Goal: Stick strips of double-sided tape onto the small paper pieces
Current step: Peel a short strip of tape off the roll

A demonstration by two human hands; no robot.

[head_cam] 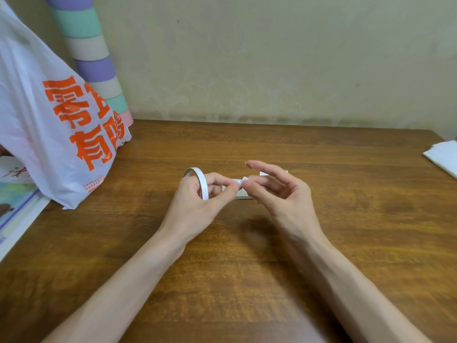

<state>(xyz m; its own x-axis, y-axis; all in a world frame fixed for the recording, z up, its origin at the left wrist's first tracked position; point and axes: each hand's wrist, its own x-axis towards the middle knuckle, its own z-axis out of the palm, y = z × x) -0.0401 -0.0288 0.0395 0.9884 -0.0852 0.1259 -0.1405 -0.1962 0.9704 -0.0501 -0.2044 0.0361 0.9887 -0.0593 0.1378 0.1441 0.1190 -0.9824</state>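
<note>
- White tape roll (199,180) hangs on the left hand (195,201), whose fingers curl round it. The right hand (277,191) pinches its free end (244,180), and the two hands meet fingertip to fingertip.
- The small paper pieces (243,195) lie on the table (247,280), directly beneath the hands.
- Risk: the short sticky end may fold onto itself or cling to a fingertip, and then tear crooked.

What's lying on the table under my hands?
Small paper pieces lie flat there; one end shows beyond the right hand. The left hand, holding the tape roll, covers the rest.
</note>
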